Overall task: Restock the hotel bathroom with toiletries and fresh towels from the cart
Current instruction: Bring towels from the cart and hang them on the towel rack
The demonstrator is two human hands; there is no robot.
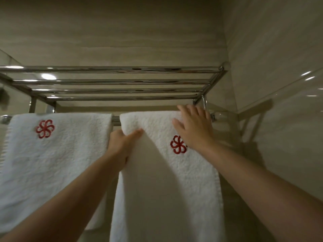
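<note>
Left hand [122,145] pinched right towel [167,180] at left edge; right hand [194,128], fingers spread, pressed flat near rail's [116,120] right end.

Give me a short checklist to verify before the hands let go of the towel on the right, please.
1. White terry towel on the right hangs over the chrome rail: ok.
2. Its left edge lies flat: not ok, the left hand has a grip on a lifted fold.
3. Right hand lies flat on its top: ok.
4. Its red flower logo faces out: ok.
5. Level with the white logo towel on the left: not ok, its logo sits lower.
6. Bottom hems even: cannot tell.
</note>
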